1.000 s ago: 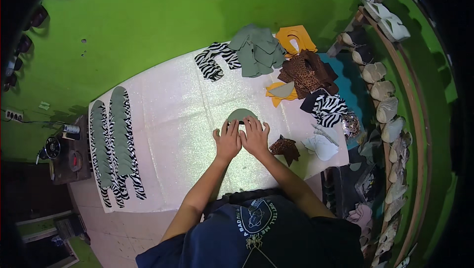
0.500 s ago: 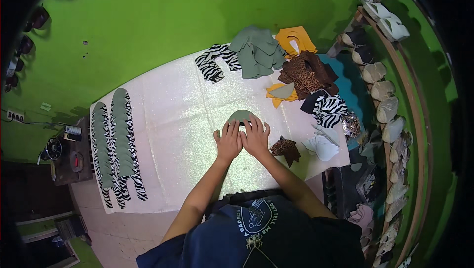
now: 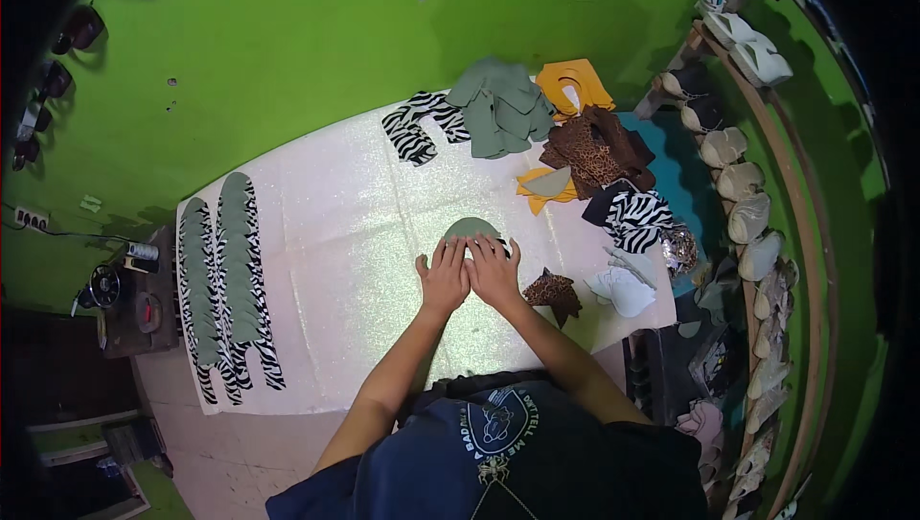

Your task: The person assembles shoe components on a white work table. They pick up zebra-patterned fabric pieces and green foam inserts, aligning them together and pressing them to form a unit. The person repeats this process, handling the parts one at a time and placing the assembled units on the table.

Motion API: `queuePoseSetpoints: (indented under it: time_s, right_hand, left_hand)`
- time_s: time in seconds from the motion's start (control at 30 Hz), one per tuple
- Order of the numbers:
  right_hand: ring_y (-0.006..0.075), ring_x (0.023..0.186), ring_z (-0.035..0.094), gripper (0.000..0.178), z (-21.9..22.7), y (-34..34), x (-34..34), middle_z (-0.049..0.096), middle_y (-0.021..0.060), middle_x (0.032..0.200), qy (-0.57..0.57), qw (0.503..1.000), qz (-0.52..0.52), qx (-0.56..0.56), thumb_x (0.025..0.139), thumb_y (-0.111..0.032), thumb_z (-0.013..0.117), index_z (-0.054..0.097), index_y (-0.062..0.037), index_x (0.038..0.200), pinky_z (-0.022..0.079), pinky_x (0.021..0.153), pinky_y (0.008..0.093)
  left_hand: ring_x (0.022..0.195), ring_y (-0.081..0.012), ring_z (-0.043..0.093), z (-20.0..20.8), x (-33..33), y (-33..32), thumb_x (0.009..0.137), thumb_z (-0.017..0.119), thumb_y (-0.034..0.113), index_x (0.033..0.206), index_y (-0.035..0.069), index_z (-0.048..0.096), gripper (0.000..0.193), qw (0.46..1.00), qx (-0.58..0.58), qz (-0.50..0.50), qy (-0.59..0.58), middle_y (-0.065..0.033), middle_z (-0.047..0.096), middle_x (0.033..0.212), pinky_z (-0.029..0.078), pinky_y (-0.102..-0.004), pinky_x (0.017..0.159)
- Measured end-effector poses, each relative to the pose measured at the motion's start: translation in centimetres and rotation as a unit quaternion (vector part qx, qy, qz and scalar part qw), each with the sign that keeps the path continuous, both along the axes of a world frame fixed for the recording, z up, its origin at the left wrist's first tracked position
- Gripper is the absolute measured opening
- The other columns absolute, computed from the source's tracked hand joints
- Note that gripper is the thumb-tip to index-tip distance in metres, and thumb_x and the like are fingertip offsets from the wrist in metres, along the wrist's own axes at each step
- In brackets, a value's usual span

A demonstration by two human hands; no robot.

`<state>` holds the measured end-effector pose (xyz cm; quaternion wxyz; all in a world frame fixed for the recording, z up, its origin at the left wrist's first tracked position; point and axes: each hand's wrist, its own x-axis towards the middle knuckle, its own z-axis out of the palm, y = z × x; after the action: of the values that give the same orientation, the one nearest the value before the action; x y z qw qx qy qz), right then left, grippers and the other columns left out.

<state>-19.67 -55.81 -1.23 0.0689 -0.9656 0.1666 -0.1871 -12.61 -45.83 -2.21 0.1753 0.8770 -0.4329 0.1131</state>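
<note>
On the pale glittery sheet (image 3: 345,223) covering the table lies a rounded grey-green material piece (image 3: 471,227). A black-and-white piece shows at its lower right edge, mostly hidden by my fingers. My left hand (image 3: 444,277) rests on the near edge with its fingers stretched forward. Beside it, thumbs almost meeting, my right hand (image 3: 493,273) lies on the same piece, fingers also extended. Neither hand is closed around anything. Just right of my right hand sits a leopard-print piece (image 3: 551,295) with pointed edges.
Two overlapping rows of green and zebra-print pieces (image 3: 238,261) run down the left. Along the back and right lie a zebra piece (image 3: 410,137), green pieces (image 3: 498,108), yellow pieces (image 3: 575,84), brown leopard pieces (image 3: 594,151) and white pieces (image 3: 623,290). A shoe rack (image 3: 795,165) stands right.
My fingers have drawn slightly back toward me, so more of the green piece and a bit of the black-and-white edge show. The view has shifted a little.
</note>
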Motion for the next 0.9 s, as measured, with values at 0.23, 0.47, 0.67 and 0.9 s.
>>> queuePoseSetpoints:
  time_s: [0.23,0.47,0.67,0.9]
  right_hand:
    - [0.02,0.111,0.043,0.038,0.2,-0.1,0.1,0.05,0.0068,0.119,-0.012,1.0,0.006,0.006,0.084,-0.029,0.047,0.051,-0.0093,0.116,0.021,0.095,0.0481]
    - [0.0234,0.114,0.042,0.042,0.5,0.1,-0.2,0.049,0.0103,0.119,-0.026,0.998,-0.02,0.046,0.084,-0.029,0.046,0.047,-0.0062,0.119,0.02,0.095,0.048]
    - [0.0219,0.116,0.04,0.045,-0.3,0.2,-0.1,0.049,0.0097,0.12,-0.001,0.999,-0.047,0.015,0.083,-0.033,0.046,0.047,-0.005,0.119,0.022,0.094,0.0459]
    - [0.0256,0.114,0.038,0.045,0.7,0.4,-0.9,0.044,0.0109,0.122,-0.002,0.997,-0.071,0.038,0.081,-0.027,0.052,0.046,-0.0049,0.12,0.028,0.092,0.0409]
  left_hand:
    - [0.117,-0.0209,0.041,0.3,0.2,-0.1,0.082,0.044,0.023,0.124,0.011,0.044,0.045,1.0,0.018,-0.008,0.007,-0.0063,0.048,0.124,0.019,-0.0484,0.094]
    - [0.117,-0.023,0.041,0.5,0.0,-0.1,0.08,0.046,0.022,0.124,0.008,0.045,0.046,1.0,0.016,-0.003,-0.012,-0.0073,0.048,0.123,0.021,-0.0491,0.093]
    - [0.118,-0.0228,0.039,0.6,-0.2,-0.2,0.08,0.045,0.022,0.123,0.008,0.046,0.045,1.0,0.016,-0.006,-0.014,-0.007,0.048,0.124,0.021,-0.0499,0.093]
    - [0.107,-0.0318,0.043,2.1,-0.6,0.7,0.079,0.052,0.019,0.122,0.016,0.048,0.043,0.997,-0.049,0.037,0.048,-0.0153,0.042,0.125,0.03,-0.0497,0.086]
